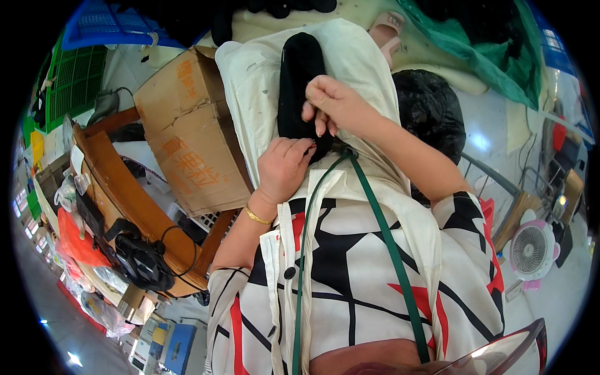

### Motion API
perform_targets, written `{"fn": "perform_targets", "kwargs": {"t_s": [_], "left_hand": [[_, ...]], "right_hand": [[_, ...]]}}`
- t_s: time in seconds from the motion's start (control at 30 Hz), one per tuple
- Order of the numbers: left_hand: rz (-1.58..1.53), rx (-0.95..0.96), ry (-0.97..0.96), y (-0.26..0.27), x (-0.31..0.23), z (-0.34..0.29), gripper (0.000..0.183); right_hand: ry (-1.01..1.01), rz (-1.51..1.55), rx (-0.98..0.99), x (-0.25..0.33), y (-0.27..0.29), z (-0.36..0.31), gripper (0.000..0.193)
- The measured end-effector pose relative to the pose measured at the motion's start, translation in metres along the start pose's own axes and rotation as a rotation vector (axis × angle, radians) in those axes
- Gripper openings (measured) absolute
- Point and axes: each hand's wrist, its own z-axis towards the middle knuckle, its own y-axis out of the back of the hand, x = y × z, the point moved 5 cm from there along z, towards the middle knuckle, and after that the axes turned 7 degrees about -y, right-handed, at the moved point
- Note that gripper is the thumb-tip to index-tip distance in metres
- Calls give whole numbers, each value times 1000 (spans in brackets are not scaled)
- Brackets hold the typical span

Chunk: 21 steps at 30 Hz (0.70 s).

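Note:
A long black piece of knitwear that looks like a sock [302,69] lies lengthwise over the white cloth [359,59] on my lap. My left hand [282,167], with a gold bracelet at its wrist, is closed on the sock's near end. Just above and to the right, my right hand [337,106] hovers over the sock with curled fingers pointing down. Whether it pinches something small, such as a thread, I cannot make out. A green lanyard [381,228] hangs down to my waist, and a small dark item at its end is partly hidden beside my hands.
A cardboard box [187,134] stands close on my left, by a wooden bench [140,209] with a black bag [140,256]. To my right are a black plastic bag [431,119] and a small fan [531,249]. A pink slipper [386,34] lies ahead, near green sheeting [481,62].

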Motion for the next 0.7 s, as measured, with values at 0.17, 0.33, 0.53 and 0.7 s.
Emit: {"fn": "perform_targets", "kwargs": {"t_s": [0.17, 0.33, 0.53, 0.7], "left_hand": [[-21, 65, 53, -1, 2, 5, 18], [-113, 114, 114, -1, 5, 7, 14], [-174, 86, 171, -1, 7, 9, 14], [-140, 42, 286, -1, 8, -3, 18]], "right_hand": [[374, 433, -110, 58, 64, -22, 15], [1026, 437, -594, 114, 122, -70, 13], [176, -109, -142, 17, 33, -34, 13], [342, -778, -152, -23, 2, -42, 10]]}}
